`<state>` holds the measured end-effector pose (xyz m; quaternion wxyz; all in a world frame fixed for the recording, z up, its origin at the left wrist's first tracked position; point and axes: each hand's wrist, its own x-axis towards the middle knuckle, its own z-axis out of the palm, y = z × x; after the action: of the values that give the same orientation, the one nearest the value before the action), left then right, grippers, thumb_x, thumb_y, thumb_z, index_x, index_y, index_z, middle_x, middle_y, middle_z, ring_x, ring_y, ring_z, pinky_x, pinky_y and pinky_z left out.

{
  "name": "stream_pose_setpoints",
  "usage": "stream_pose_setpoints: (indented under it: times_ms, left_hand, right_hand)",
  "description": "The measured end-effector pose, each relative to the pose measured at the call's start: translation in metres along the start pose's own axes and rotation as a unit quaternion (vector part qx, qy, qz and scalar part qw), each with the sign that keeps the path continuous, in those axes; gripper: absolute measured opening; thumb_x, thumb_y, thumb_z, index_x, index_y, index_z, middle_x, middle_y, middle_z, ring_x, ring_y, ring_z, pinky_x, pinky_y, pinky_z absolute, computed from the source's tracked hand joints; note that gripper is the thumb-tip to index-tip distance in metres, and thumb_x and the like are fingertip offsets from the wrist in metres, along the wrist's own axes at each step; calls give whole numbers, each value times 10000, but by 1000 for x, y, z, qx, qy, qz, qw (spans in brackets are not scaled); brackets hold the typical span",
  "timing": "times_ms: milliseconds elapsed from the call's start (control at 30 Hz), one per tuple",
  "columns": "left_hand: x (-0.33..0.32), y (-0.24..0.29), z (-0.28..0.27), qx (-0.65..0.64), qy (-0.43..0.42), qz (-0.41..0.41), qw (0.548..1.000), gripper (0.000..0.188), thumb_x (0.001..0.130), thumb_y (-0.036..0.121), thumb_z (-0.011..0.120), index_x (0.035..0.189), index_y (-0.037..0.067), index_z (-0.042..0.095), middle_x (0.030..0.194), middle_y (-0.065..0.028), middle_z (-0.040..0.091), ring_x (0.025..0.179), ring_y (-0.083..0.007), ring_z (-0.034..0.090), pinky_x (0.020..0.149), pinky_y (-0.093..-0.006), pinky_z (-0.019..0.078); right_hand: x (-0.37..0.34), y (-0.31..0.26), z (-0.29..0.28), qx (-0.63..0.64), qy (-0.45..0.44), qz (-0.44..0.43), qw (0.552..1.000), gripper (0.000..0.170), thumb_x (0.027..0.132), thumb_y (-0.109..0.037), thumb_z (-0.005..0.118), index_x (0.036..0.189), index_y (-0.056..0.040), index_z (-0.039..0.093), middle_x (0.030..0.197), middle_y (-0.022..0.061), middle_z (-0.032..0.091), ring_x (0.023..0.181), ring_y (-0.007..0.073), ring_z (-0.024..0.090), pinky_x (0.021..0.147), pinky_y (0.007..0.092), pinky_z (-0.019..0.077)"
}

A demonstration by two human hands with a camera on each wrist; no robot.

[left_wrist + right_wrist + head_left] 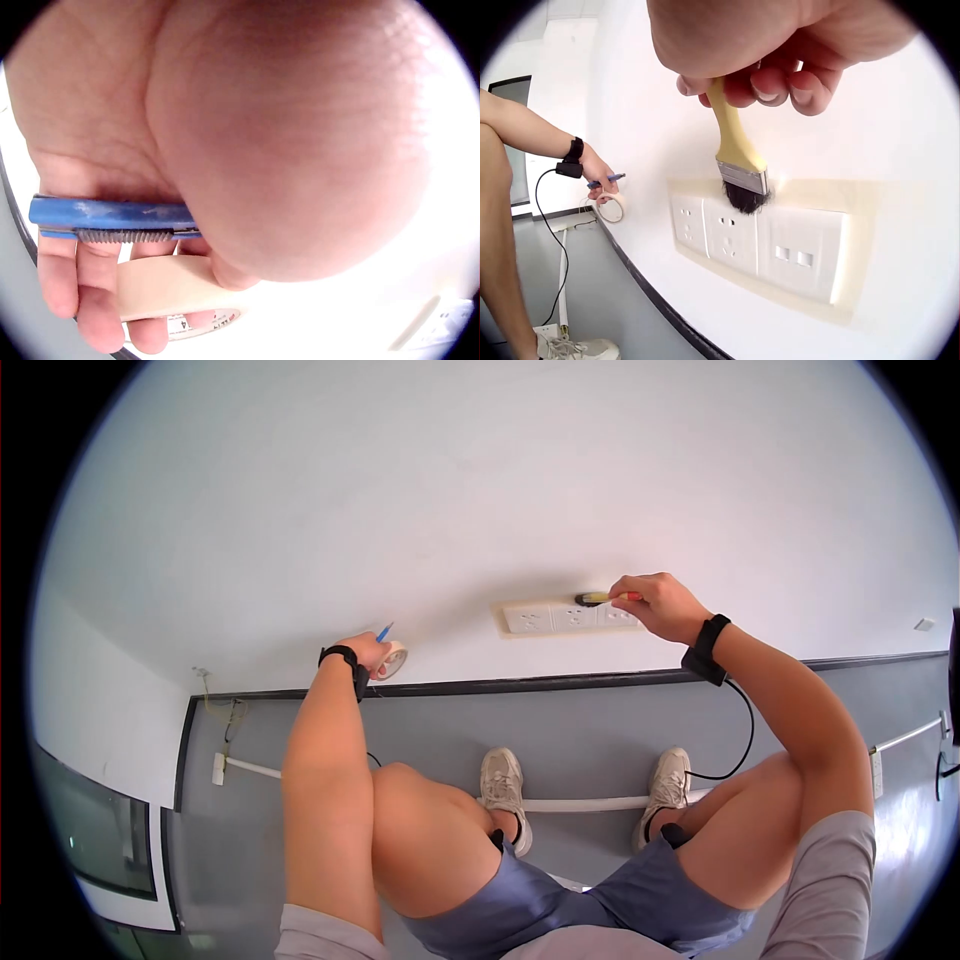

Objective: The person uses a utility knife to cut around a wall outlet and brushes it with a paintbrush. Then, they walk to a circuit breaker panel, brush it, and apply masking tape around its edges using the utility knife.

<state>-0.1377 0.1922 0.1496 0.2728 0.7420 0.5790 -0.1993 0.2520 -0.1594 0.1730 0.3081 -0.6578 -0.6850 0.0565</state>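
My right hand [662,606] pinches a paintbrush [735,142] by its yellow handle, which has a red end. The dark bristles [744,198] sit at the top edge of a white socket panel [731,236], over the masking tape border [810,187] on the wall. Lower on the left, close to the wall, my left hand [364,650] holds a blue utility knife [112,214] with a ridged grey strip across the palm. Its fingers also hold a roll of masking tape [169,281], partly hidden behind the thumb side in the left wrist view.
A black baseboard [450,687] runs along the foot of the white wall [400,490]. White conduit [590,805] crosses the grey floor behind my shoes [500,780]. A thin black cable [750,730] hangs from the right wrist. A small wall plate [925,625] is at far right.
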Motion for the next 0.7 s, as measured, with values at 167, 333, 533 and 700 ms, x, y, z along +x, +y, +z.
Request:
stream_pose_setpoints:
  times_ms: [167,333,533,700]
  left_hand:
    - [12,-12,-4,5,-14,-5,1000,387,1079,339,463,1111,38,704,929,-83,739,706,-174,693,691,-351,552]
    - [21,-20,-3,-12,-22,-31,999,375,1074,337,473,1091,40,702,938,-84,738,685,-170,680,694,-323,572]
    - [11,-20,-2,-51,-28,-15,998,387,1067,353,499,1125,22,693,947,-109,733,677,-178,671,636,-344,578]
    - [2,-14,-3,-43,-38,-5,998,389,1080,351,490,1125,19,689,934,-102,723,679,-179,662,659,-340,575]
  right_hand:
    - [-18,20,-21,-19,20,43,999,139,996,-159,674,1044,-34,709,836,162,725,718,310,678,683,377,545]
    - [-33,39,-37,-31,33,88,995,131,1004,-159,656,1033,-41,705,782,167,714,675,335,652,650,402,523]
    - [-54,76,-42,-188,-65,53,979,208,988,-195,618,834,-54,607,655,141,644,652,391,621,626,482,484]
    - [-84,124,-37,-245,-296,147,911,181,897,-243,668,897,-78,744,862,164,741,862,369,705,785,471,567]
